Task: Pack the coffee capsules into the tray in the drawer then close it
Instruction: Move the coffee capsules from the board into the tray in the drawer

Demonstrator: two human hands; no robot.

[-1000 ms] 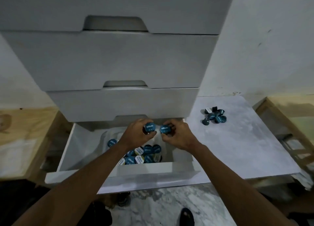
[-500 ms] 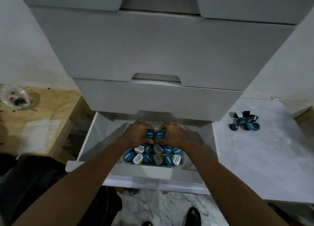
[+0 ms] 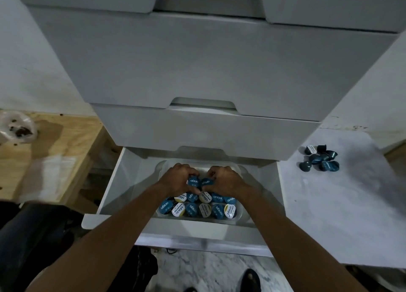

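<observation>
The bottom drawer of a white cabinet stands pulled out. Inside it lies a clear plastic tray with two rows of blue and yellow-white coffee capsules at its near end. My left hand grips a blue capsule and my right hand grips another blue capsule. Both hands hover side by side over the tray, just behind the filled rows. The tray's far half is partly hidden by my hands.
A small pile of dark blue capsules lies on the white surface to the right of the cabinet. A wooden bench with a crumpled plastic bag sits left. Shut drawers overhang above. My feet stand on marble floor.
My hands, each holding a capsule, have moved down from above the drawer to just over the tray. The view has shifted left, so the cabinet now sits centred.
</observation>
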